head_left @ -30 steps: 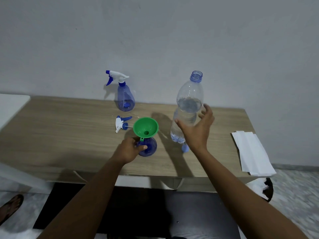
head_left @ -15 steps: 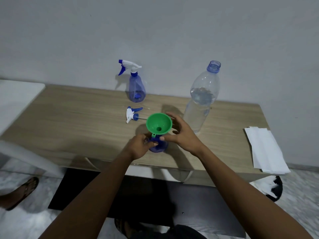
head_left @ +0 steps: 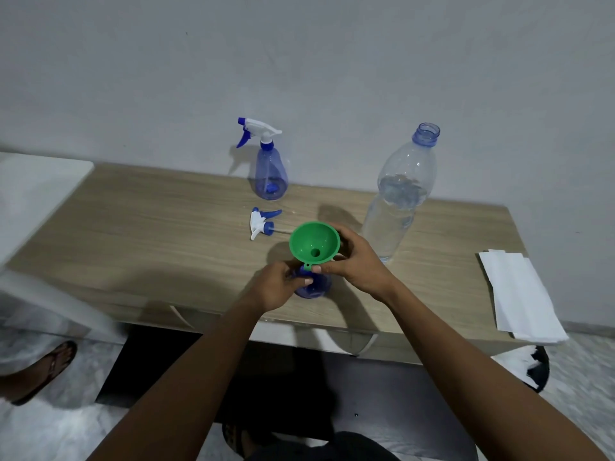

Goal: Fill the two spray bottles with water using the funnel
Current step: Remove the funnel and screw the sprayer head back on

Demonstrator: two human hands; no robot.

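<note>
A green funnel (head_left: 314, 241) sits in the neck of an open blue spray bottle (head_left: 316, 285) near the table's front edge. My left hand (head_left: 278, 287) grips that bottle's body from the left. My right hand (head_left: 356, 263) holds the funnel's rim from the right, thumb at its small tab. The bottle's detached trigger head (head_left: 261, 223) lies on the table behind them. A second blue spray bottle (head_left: 270, 174), with its trigger head on, stands at the back by the wall. A large clear water bottle (head_left: 397, 194), uncapped and partly full, stands to the right.
The wooden table (head_left: 149, 234) stands against a grey wall. Folded white paper towels (head_left: 519, 294) lie at its right end. A white surface (head_left: 33, 191) adjoins the left end. A sandalled foot (head_left: 43, 371) is on the floor at the left.
My right hand left the water bottle and came to the funnel, which it now holds. My left hand stayed on the open spray bottle. The camera view shifted a little.
</note>
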